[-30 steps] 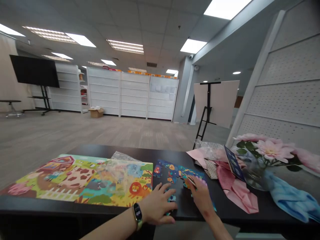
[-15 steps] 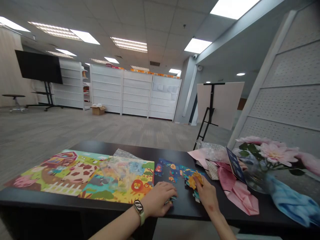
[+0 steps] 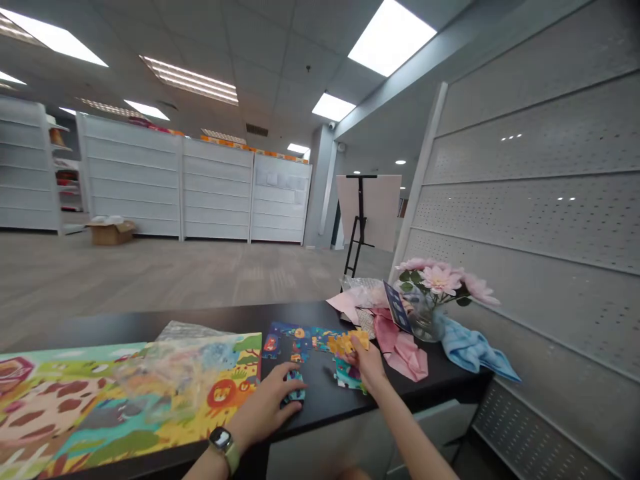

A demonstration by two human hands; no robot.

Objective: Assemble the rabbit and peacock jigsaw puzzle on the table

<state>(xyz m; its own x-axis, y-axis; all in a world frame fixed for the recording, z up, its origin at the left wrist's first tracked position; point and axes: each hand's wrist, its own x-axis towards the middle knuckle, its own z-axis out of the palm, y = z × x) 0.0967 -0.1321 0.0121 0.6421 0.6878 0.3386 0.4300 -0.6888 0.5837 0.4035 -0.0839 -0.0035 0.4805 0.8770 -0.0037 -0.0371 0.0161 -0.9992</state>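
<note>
My right hand (image 3: 369,365) pinches a jagged-edged yellow puzzle piece (image 3: 345,342), or a few of them together, held above the table. Beneath it lies a teal section of puzzle (image 3: 349,377), partly hidden by the hand. My left hand (image 3: 265,403), with a watch on the wrist, curls its fingers and thumb around a small pile of blue puzzle pieces (image 3: 295,385) on the table. Just beyond both hands is a partly joined dark blue puzzle (image 3: 279,331) with a gap in its middle.
Two bright animal picture boards (image 3: 240,347) cover the table's left side, with clear plastic wrap on top. On the right are pink cloth (image 3: 400,353), a dark card (image 3: 397,308), a glass vase of pink flowers (image 3: 427,320) and a blue cloth (image 3: 473,347). A perforated panel (image 3: 525,227) rises beyond.
The view has swung to the right. My right hand now holds the yellow puzzle piece higher, showing more of the teal section below. My left hand's fingers have opened slightly around the blue pieces.
</note>
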